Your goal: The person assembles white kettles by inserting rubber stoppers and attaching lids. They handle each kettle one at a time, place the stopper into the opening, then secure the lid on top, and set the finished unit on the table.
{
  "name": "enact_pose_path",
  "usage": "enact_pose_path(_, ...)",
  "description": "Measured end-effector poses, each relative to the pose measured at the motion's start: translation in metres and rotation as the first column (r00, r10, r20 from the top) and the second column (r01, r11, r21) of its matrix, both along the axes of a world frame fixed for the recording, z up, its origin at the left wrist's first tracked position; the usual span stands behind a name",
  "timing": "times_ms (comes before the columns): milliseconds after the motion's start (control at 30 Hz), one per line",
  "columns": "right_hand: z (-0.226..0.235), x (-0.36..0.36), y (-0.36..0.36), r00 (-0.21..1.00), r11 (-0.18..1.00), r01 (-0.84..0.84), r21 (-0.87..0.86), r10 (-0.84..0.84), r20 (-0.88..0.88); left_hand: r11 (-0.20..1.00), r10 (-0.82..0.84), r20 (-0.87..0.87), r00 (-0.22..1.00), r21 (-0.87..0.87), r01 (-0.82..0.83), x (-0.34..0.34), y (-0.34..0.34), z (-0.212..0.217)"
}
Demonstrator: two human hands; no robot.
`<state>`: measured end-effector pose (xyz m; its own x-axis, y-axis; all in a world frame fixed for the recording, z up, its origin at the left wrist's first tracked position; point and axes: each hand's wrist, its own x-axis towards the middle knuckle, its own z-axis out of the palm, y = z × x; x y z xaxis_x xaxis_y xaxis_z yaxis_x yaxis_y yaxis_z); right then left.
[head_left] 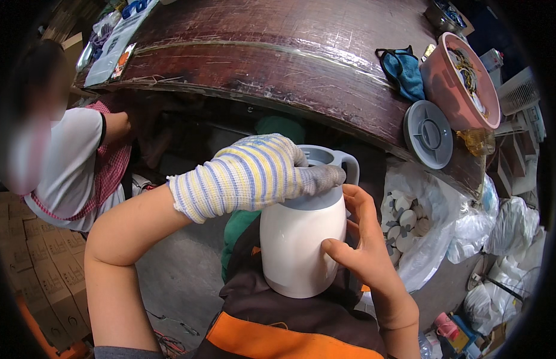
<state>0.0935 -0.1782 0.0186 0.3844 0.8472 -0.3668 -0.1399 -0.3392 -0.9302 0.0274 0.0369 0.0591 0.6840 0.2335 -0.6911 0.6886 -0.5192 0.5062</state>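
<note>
A white vacuum jug (pixel 297 245) with a grey collar and handle stands on my lap, tilted slightly. My left hand (pixel 248 173), in a striped knit glove with greyed fingers, is closed over the grey collar (pixel 317 197) at the top. My bare right hand (pixel 367 239) grips the jug's right side, its thumb on the white wall and its other fingers partly hidden behind the jug. The grey handle (pixel 351 167) sticks out at the far right, past the gloved fingertips. Part of the opening is covered by the glove.
A dark red table (pixel 260 66) spans the far side. On its right lie a round grey tray (pixel 429 134), a blue cloth item (pixel 403 72) and a pink basin (pixel 439 78). A plastic bag (pixel 433 239) holds several round parts. A person (pixel 80 149) sits at left, near stacked cartons (pixel 44 263).
</note>
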Motion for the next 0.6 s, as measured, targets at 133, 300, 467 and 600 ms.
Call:
enact_pose_path(133,0.0037,-0.0002,0.0014,1.0,1.0,-0.005,-0.012,0.005,0.002,1.0,0.013,-0.014,1.0,-0.008,-0.013,0.0019,-0.0015,0.0042)
enact_pose_path(300,0.0007,0.0022,0.0006,1.0,1.0,-0.021,-0.003,0.021,0.014,1.0,0.024,0.016,1.0,-0.017,-0.023,0.0006,-0.0019,0.0024)
enact_pose_path(467,0.0016,0.0009,0.0016,0.999,1.0,-0.018,-0.022,0.019,0.029,1.0,0.002,0.011,1.0,-0.008,-0.001,0.0021,-0.0006,0.0017)
enact_pose_path(600,0.0002,0.0024,0.0002,1.0,1.0,-0.026,-0.003,0.026,0.003,1.0,0.001,-0.025,1.0,-0.002,-0.001,0.0028,-0.0024,0.003)
